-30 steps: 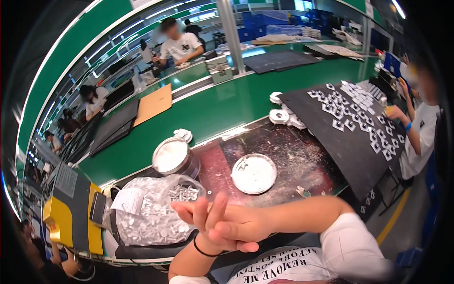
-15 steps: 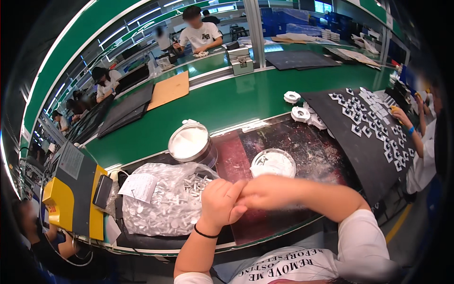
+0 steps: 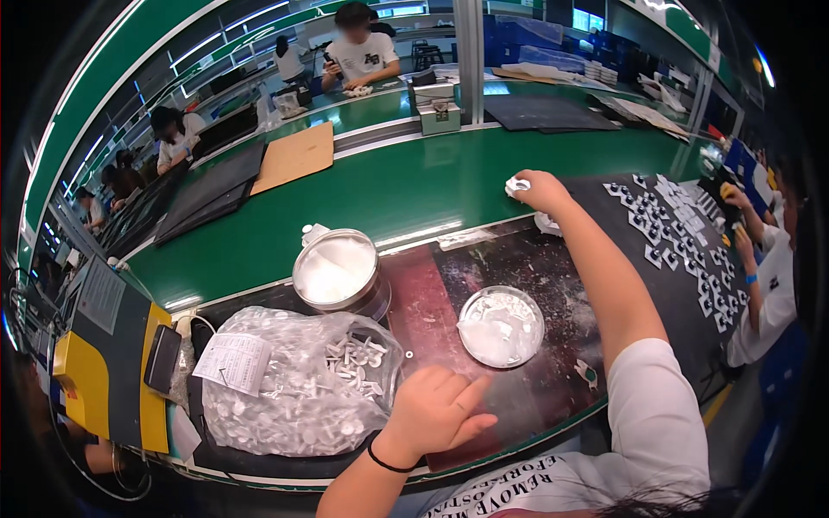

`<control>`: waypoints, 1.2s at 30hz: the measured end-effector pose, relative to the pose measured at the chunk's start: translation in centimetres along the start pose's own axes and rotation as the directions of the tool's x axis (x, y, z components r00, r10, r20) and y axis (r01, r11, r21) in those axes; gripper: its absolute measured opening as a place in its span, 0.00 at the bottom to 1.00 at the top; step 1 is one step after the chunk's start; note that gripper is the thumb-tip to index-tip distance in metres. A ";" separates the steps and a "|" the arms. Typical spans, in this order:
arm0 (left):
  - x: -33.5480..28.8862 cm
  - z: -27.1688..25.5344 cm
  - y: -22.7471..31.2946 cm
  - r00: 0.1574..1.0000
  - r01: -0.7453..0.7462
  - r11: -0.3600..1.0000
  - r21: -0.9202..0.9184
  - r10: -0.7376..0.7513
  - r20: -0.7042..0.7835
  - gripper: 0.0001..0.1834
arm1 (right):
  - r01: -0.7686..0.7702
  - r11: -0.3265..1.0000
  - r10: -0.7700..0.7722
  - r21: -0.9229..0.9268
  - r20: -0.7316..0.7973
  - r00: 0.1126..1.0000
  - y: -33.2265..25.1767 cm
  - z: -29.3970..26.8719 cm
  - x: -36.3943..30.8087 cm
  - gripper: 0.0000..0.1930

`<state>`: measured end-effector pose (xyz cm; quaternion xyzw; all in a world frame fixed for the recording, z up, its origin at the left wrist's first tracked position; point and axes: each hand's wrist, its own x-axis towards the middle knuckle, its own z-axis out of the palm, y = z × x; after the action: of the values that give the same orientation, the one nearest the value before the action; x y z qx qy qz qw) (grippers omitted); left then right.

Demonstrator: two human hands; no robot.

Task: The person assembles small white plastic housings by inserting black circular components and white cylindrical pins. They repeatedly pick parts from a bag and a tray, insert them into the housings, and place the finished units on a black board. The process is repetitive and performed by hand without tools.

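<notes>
My right hand [image 3: 542, 192] reaches to the far side of the bench, its fingers closed round a white plastic part [image 3: 516, 186]. Another white part [image 3: 547, 224] lies just below that wrist, partly hidden by the forearm. My left hand [image 3: 442, 409] hovers over the near edge of the dark red mat [image 3: 419, 298], thumb and forefinger apart and the other fingers curled; nothing shows between them. Beside it lies a clear bag [image 3: 294, 419] of small white pin-like pieces [image 3: 350, 367]. A round clear dish [image 3: 503, 328] holding white material sits between the hands.
A large round tub [image 3: 335, 272] of white material stands behind the bag. A small white-and-green piece [image 3: 587, 373] lies right of the dish. At left is a yellow-and-grey machine [image 3: 112, 363]. A co-worker's hands [image 3: 741, 224] are by the black board [image 3: 630, 250] with several white parts.
My right hand has left my left hand and moved far and right onto a white plastic part. The left hand has loosened, its thumb and forefinger now apart. The small white-and-green piece has come into sight.
</notes>
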<state>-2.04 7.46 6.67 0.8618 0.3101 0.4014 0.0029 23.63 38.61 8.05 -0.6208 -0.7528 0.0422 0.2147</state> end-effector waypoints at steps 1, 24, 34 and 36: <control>0.1 0.0 -0.2 1.000 0.001 1.000 0.008 -0.001 -0.005 0.24 | -0.076 0.993 0.079 -0.087 0.038 0.996 0.6 0.5 1.1 0.29; -1.5 1.1 -2.3 0.900 0.147 0.953 0.265 -0.017 -0.436 0.47 | -0.440 0.086 -0.613 0.894 0.395 0.684 -11.7 -0.5 -9.8 0.43; -0.2 -0.6 1.0 0.991 -0.052 0.998 0.021 0.054 -0.120 0.54 | -0.724 0.154 -0.720 0.672 0.578 0.384 -11.1 -0.9 -23.5 0.40; -0.6 -0.4 2.0 0.996 -0.040 0.992 -0.123 0.030 -0.082 0.51 | -0.750 0.196 -0.706 0.632 0.622 0.339 -10.3 -0.6 -25.1 0.39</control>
<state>-1.56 5.40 7.00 0.8485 0.2691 0.4541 0.0371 17.84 12.26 5.19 -0.1769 -0.4731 0.8601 0.0709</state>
